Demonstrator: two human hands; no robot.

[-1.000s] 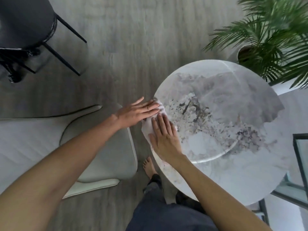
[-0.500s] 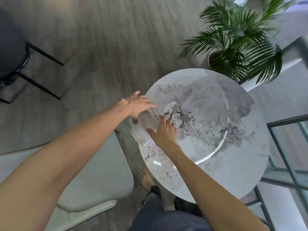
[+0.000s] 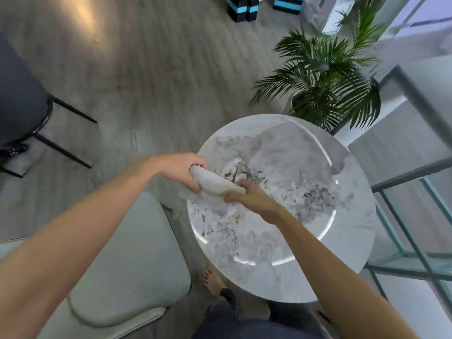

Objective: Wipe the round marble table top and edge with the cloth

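The round marble table [image 3: 305, 270] fills the centre right, white with grey veining and glossy reflections. A white cloth [image 3: 215, 185], bunched into a roll, is lifted just above the table's left edge. My left hand [image 3: 182, 168] grips the roll's upper left end. My right hand [image 3: 254, 199] grips its lower right end over the table top. A loose flap of cloth hangs below the roll toward the marble.
A pale cushioned chair [image 3: 127, 265] stands close on the left of the table. A potted palm [image 3: 325, 77] is behind the table. A glass and metal shelf [image 3: 415, 192] flanks the right. A dark chair [image 3: 22, 106] is far left. My bare foot [image 3: 214, 281] is under the table's near edge.
Both hands went from lying flat on the spread cloth at the table's left edge to closing on it and lifting it as a bunched roll. The camera tilted up.
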